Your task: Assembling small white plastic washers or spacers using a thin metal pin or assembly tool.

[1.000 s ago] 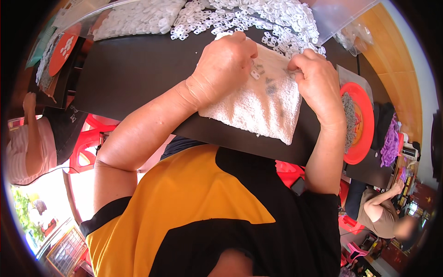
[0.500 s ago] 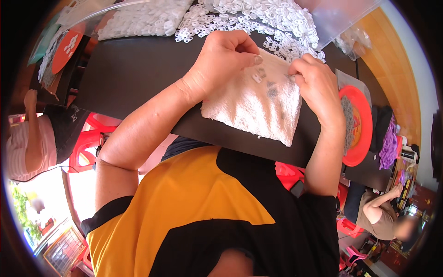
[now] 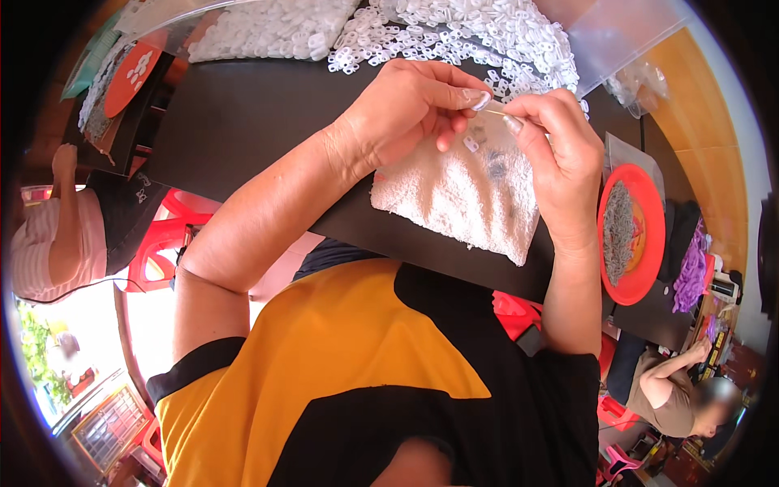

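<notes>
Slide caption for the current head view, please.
Above a white cloth, the left hand pinches a small white piece; the right hand holds a thin pale item close to it.

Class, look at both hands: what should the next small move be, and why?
Probably the right hand should guide the thin pale rod gently to the small white piece while the left hand holds steady: the left pinches that piece, and the rod points toward it from the right. Whether they touch is too small to tell.
</notes>
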Demonstrator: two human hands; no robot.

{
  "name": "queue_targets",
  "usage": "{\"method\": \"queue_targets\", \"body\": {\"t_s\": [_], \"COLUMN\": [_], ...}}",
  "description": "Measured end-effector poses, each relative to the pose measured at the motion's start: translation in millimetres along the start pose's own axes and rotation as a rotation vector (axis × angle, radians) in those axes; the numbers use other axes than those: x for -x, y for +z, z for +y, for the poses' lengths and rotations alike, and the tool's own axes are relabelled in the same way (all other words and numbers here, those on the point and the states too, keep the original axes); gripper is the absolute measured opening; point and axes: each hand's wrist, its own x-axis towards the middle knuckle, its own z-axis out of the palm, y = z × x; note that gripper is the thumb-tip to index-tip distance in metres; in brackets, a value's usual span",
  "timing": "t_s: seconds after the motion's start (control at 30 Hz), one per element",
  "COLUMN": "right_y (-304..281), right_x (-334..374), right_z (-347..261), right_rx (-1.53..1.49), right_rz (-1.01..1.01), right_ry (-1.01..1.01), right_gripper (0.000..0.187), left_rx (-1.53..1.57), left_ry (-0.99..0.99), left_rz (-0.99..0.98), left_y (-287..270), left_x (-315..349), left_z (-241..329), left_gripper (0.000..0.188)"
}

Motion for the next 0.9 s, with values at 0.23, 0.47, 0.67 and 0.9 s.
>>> {"method": "queue_targets", "body": {"t_s": [0.23,0.47,0.67,0.9], "right_y": [2.9,3.7,4.1,2.9], "right_x": [-0.8,-0.1,0.6,1.3], "right_z": [-0.9,2.4,2.2,5.5], "right_rx": [0.132,0.206,0.076,0.062], "right_rz": [0.076,0.039,-0.005,-0.064], "right_ry": [-0.099,-0.134,-0.067,-0.032], "right_gripper": [0.02,0.019,0.018,0.016], "left_rx": [-0.037,-0.081,-0.157,-0.273], "left_ry": [-0.013,0.022,0.048,0.1], "left_rz": [-0.012,-0.007,0.01,0.056], "left_y": [3.5,5.3,6.2,9.0], "left_x": [2.0,2.8,2.5,4.3], "left_z": [1.6,-0.3,-2.3,-6.6], "left_gripper": [0.021,0.018,0.016,0.014]}}
